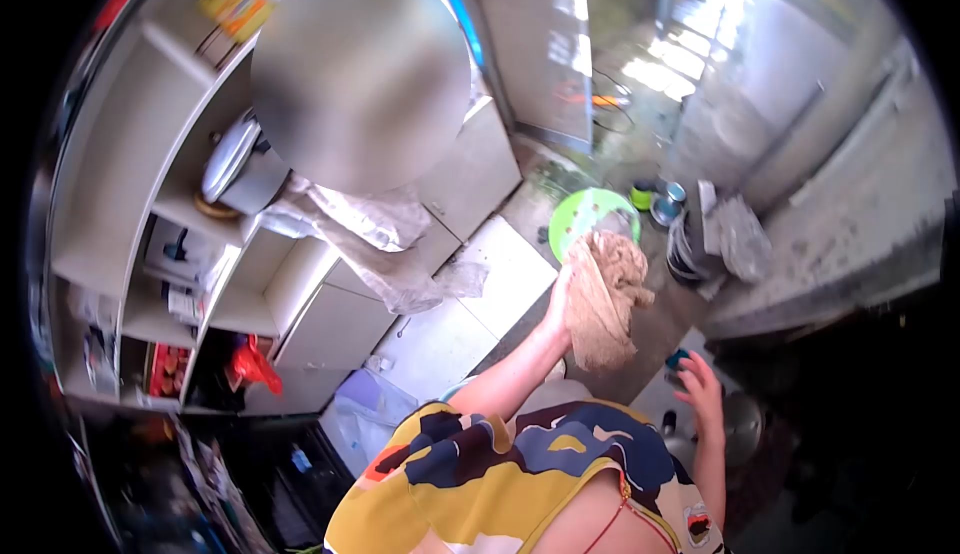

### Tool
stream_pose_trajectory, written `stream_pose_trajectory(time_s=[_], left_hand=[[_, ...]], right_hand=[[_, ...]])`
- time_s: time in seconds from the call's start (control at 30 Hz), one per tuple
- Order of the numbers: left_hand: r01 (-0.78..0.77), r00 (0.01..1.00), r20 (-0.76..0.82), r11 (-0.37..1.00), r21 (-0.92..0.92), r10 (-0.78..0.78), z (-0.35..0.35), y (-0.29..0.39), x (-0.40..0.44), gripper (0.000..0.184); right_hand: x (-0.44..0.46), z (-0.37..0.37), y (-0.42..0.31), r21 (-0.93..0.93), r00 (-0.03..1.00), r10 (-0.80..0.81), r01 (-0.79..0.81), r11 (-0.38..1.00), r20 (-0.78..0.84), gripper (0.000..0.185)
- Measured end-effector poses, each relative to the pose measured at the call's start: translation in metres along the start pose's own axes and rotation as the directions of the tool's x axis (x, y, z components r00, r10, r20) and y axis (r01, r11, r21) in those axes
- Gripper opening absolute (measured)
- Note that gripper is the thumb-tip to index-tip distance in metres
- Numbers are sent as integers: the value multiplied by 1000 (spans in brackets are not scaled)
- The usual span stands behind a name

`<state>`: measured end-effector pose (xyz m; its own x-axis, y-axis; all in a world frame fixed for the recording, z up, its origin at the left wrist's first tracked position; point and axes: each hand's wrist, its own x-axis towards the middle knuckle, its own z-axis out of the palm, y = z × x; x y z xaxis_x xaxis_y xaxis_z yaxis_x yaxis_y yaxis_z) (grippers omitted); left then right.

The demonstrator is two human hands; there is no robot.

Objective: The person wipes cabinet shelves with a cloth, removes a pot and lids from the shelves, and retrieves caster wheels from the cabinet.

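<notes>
A crumpled brown cloth (612, 299) hangs from my left hand (566, 296), which is closed on its left edge. Behind the cloth and partly hidden by it is a bright green basin (578, 216) on the floor. My right hand (702, 390) is lower on the right, its fingers curved and apart. Close to its fingertips is a small dark teal object (678, 359); whether the fingers touch it I cannot tell. Below that hand a round metal pot or bowl (743, 420) shows in part.
White shelving (120, 204) lines the left side, with a lidded pot (245, 169) and a red plastic bag (258, 364). A pale sheet of cloth or plastic (385, 254) drapes over a cabinet. A glass door (545, 54) stands beyond. Cans (667, 204) and a clear bag (745, 239) sit at right.
</notes>
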<state>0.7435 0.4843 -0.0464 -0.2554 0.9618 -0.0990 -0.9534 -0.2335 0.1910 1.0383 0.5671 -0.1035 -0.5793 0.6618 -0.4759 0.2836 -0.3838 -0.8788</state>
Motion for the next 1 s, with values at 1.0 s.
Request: stream_pose_trajectory(time_s=[1.0], left_hand=[[232, 566, -124, -13, 973, 815, -97, 255, -107, 53]], right_hand=[[214, 420, -114, 93, 465, 288, -639, 763, 837, 46]])
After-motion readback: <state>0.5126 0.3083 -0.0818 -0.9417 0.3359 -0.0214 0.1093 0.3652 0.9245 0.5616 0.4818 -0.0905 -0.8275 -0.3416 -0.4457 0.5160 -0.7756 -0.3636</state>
